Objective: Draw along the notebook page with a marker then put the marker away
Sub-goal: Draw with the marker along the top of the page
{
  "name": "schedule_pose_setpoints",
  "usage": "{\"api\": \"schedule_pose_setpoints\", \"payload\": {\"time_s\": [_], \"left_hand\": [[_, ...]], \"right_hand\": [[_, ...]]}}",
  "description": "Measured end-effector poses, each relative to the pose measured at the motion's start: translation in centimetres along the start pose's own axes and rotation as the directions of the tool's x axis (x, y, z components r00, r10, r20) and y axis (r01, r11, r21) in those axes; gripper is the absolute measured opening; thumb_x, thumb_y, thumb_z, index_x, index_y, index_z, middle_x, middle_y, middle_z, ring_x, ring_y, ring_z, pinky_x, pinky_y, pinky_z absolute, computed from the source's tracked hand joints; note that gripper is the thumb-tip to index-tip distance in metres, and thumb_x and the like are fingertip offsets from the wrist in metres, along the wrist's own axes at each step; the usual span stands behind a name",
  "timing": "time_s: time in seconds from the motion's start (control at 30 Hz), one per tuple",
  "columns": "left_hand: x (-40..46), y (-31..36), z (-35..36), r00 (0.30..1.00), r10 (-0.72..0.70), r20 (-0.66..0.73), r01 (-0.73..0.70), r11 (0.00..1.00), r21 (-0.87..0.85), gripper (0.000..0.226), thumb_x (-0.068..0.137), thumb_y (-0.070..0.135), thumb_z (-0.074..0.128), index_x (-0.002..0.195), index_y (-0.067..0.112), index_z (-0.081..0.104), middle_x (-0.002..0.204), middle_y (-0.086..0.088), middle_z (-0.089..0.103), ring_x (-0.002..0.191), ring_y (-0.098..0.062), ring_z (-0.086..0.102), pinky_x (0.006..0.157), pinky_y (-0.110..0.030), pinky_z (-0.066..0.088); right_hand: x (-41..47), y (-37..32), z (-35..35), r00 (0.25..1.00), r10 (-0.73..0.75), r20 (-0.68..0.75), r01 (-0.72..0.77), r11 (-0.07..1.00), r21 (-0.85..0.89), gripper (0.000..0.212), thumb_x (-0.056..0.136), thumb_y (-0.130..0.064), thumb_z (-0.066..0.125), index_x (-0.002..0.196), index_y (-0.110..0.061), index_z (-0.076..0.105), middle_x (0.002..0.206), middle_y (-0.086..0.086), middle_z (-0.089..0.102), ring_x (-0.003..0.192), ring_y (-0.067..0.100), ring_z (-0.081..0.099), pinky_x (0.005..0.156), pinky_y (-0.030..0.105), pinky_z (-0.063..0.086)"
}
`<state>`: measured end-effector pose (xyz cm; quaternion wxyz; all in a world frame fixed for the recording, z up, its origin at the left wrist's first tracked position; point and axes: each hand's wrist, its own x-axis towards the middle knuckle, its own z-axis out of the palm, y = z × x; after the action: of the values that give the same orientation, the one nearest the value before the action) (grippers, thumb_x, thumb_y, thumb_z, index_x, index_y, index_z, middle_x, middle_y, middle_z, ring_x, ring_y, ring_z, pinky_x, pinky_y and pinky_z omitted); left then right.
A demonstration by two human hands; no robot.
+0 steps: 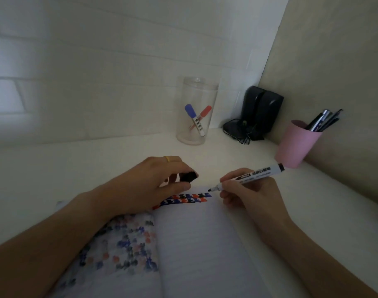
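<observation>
Right hand point(246, 190): fingers pinched around the black marker point(251, 178), uncapped, tip down at the top edge of the notebook point(201, 244), beside rows of red, blue and black marks. Marker barrel tilts up and away to the right.

Left hand point(160, 179): fingers curled around a small black cap point(187, 177), held just above the page's upper left; yellow ring on one finger. Forearm lies across the left page, which carries blurred coloured marks, possibly bleed-through.

Behind, on the white counter point(98, 164): clear jar point(195, 117) holding a blue-capped and a red-capped marker, crossed. Right of it, a black device with cable point(256, 112). Pink cup point(295, 143) with pens, near the right wall.
</observation>
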<state>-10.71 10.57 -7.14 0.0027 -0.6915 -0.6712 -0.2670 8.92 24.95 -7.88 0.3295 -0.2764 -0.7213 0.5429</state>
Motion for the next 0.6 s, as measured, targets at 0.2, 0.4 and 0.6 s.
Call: {"api": "schedule_pose_setpoints", "payload": {"time_s": [0.2,0.4,0.6], "left_hand": [[0.07,0.06,0.45,0.994,0.023,0.107,-0.019,0.999,-0.041,0.024,0.1,0.043,0.05,0.123,0.043,0.059,0.092,0.027,0.059,0.09,-0.006,0.055,0.078,-0.021,0.047],[0.14,-0.36,0.49,0.985,0.039,0.17,-0.026,0.997,-0.078,0.025,0.099,0.042,0.051,0.123,0.045,0.06,0.096,0.048,0.049,0.094,-0.005,0.054,0.081,-0.014,0.043],[0.14,-0.8,0.57,0.987,0.04,0.156,-0.03,0.997,-0.07,0.029,0.098,0.037,0.056,0.126,0.042,0.063,0.091,0.043,0.058,0.092,-0.01,0.055,0.078,-0.015,0.045]], "right_hand": [[-0.15,0.28,0.14,0.999,-0.035,0.0,0.035,0.985,-0.166,0.002,0.082,-0.005,0.076,0.082,-0.008,0.075,0.067,0.013,0.075,0.057,0.022,0.072,0.058,0.025,0.061],[-0.22,0.4,0.13,0.999,-0.051,0.017,0.054,0.975,-0.216,0.006,0.082,-0.005,0.074,0.076,-0.008,0.075,0.065,0.013,0.075,0.058,0.025,0.072,0.057,0.029,0.061],[-0.35,0.2,0.17,0.998,-0.048,0.038,0.055,0.976,-0.213,0.008,0.081,-0.005,0.075,0.074,-0.009,0.076,0.064,0.013,0.074,0.06,0.032,0.072,0.057,0.03,0.061]]}}
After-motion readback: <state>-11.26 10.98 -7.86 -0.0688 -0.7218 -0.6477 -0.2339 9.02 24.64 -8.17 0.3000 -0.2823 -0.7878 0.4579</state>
